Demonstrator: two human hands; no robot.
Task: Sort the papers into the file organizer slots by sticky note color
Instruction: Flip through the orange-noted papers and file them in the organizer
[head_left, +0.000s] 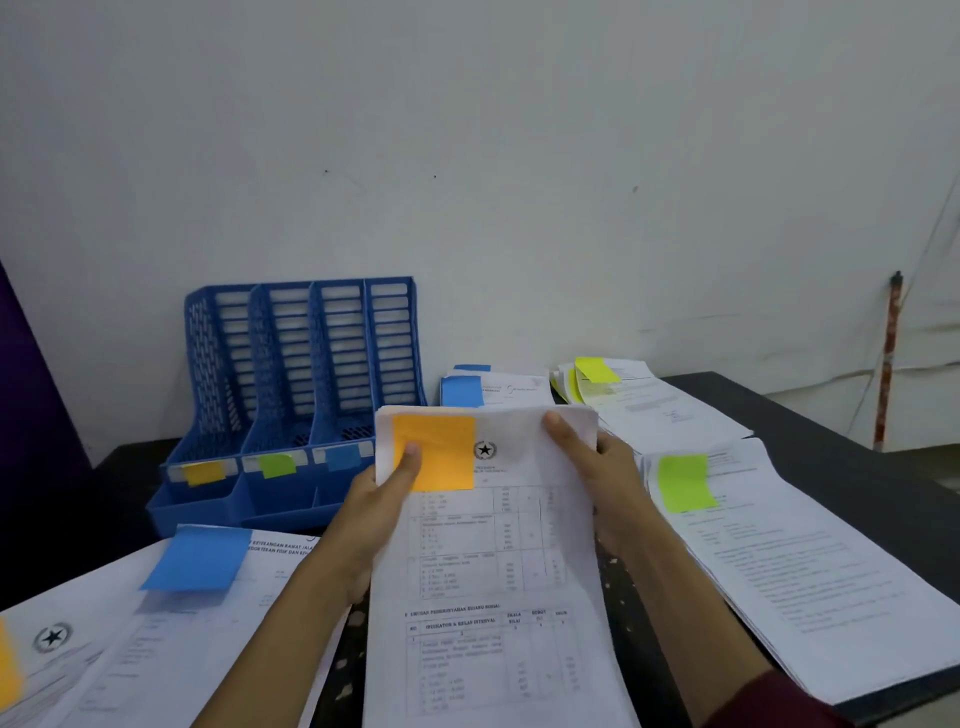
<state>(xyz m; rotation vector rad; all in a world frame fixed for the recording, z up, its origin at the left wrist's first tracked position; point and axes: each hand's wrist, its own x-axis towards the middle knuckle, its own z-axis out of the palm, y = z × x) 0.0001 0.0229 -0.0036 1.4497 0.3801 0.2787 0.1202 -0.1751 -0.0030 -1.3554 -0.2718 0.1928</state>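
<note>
Over the dark table (831, 431), head view: left hand (382, 512) and right hand (610, 486), apart, each grip a side of the paper stack (493, 582), thumbs on top, left thumb on its orange sticky note (447, 441). Blue organizer (205, 506) at 10 o'clock.

A maroon sleeve (774, 704) ends well above the right hand (608, 483).

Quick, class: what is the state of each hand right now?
Left hand: grips the orange-noted paper stack.
Right hand: grips the same stack.
</note>
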